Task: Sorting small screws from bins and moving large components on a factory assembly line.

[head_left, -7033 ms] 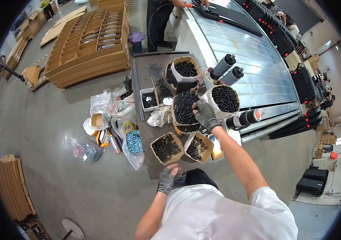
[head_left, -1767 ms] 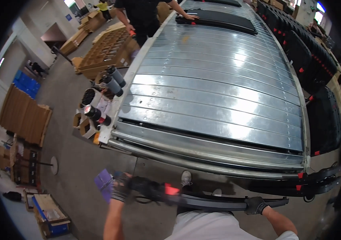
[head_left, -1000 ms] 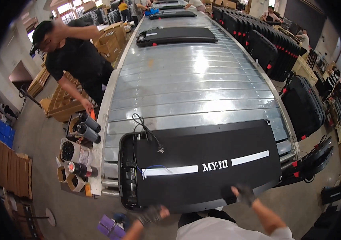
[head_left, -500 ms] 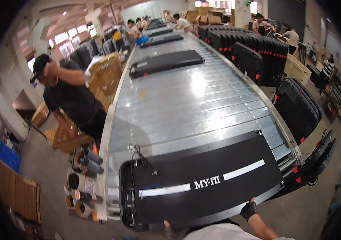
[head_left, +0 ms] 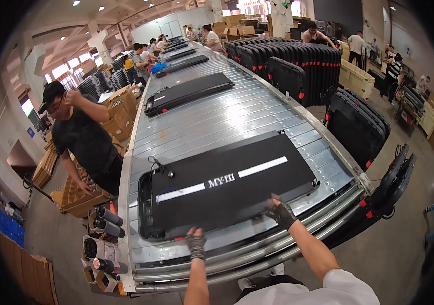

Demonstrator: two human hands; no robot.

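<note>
A flat black treadmill (head_left: pixel 247 190) with white stripes and white lettering lies on the conveyor, slightly aslant. At its left end is a dark frame, and a black cable (head_left: pixel 157 163) with a small plug rests on the far left corner. My left hand (head_left: pixel 195 245), in a dark fingerless glove, is at the treadmill's near edge, beside a small red part. Further right, my right hand (head_left: pixel 282 213), gloved the same way, is at that same edge, slightly blurred. Both hands have their fingers apart and neither wraps around the treadmill.
The metal slat conveyor (head_left: pixel 257 114) runs away from me, with steel rollers (head_left: pixel 217 277) at its near end. Another treadmill (head_left: pixel 189 94) lies further along. Folded black units (head_left: pixel 357 124) stand right. A co-worker (head_left: pixel 82 132) stands left, near dark cylinders (head_left: pixel 109 222).
The treadmill has moved away from me onto the slats, uncovering the near rollers. Both my hands have come forward with it, and the right no longer grips its near edge from below.
</note>
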